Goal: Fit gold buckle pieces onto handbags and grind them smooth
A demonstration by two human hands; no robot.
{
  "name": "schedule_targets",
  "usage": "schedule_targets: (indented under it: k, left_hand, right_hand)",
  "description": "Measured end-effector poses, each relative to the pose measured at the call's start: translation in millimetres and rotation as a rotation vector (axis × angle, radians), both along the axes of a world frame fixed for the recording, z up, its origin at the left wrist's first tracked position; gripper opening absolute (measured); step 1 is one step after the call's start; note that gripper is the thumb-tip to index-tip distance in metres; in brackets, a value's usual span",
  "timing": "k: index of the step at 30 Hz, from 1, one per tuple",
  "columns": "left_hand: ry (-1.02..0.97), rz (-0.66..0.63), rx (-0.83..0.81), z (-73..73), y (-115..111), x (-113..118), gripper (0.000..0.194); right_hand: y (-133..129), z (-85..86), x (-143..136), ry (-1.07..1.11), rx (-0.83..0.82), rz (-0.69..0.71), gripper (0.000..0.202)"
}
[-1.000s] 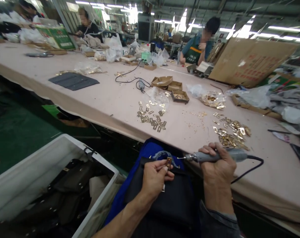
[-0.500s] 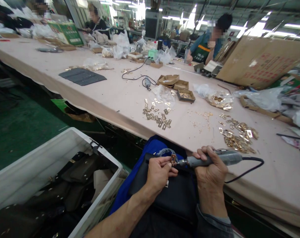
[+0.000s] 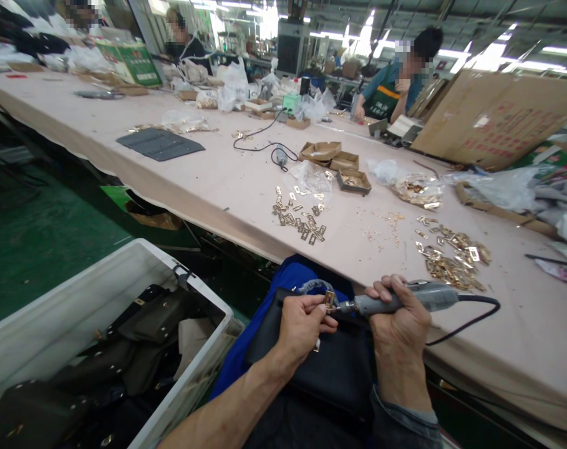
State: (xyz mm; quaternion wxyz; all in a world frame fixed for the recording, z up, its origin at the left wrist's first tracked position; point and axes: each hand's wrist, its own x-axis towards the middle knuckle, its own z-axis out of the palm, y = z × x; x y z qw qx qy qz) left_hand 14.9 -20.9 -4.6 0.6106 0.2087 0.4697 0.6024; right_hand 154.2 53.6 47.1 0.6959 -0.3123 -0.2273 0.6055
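A small gold metal plate (image 3: 329, 298) is pinched between the thumb and fingers of my left hand (image 3: 302, 327). My right hand (image 3: 400, 318) is wrapped round a grey electric screwdriver (image 3: 428, 296), whose tip points left and meets the plate. Beneath both hands a black bag (image 3: 330, 368) lies on my lap, over blue cloth (image 3: 239, 358). Another small metal piece (image 3: 317, 345) shows on the bag just below my left fingers. A black cable leaves the screwdriver's right end and curves down at the table edge.
On the pink-covered table (image 3: 246, 206) lie gold plates (image 3: 302, 221), a larger gold heap (image 3: 456, 259), small cardboard boxes (image 3: 353, 181) and a dark flat panel (image 3: 159, 144). A white bin (image 3: 138, 255) with dark bags stands at the left. A person (image 3: 398, 81) sits across the table.
Both hands hold nearly the same pose, with the screwdriver tip still at the plate. The table and background have shifted slightly to the right in the view.
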Motion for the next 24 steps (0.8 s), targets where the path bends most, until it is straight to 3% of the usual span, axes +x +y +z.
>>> schedule_targets:
  k: [6,24]
  left_hand:
    - [0.007,0.03,-0.029,-1.6,2.0,1.6,0.039]
    - [-0.095,0.069,-0.142,13.2,6.5,-2.6,0.019]
  right_hand:
    - [-3.1,0.1,-1.4,-0.009,0.016,-0.008,0.028]
    - [-20.0,13.1,-15.6,0.012,0.037,-0.08,0.029]
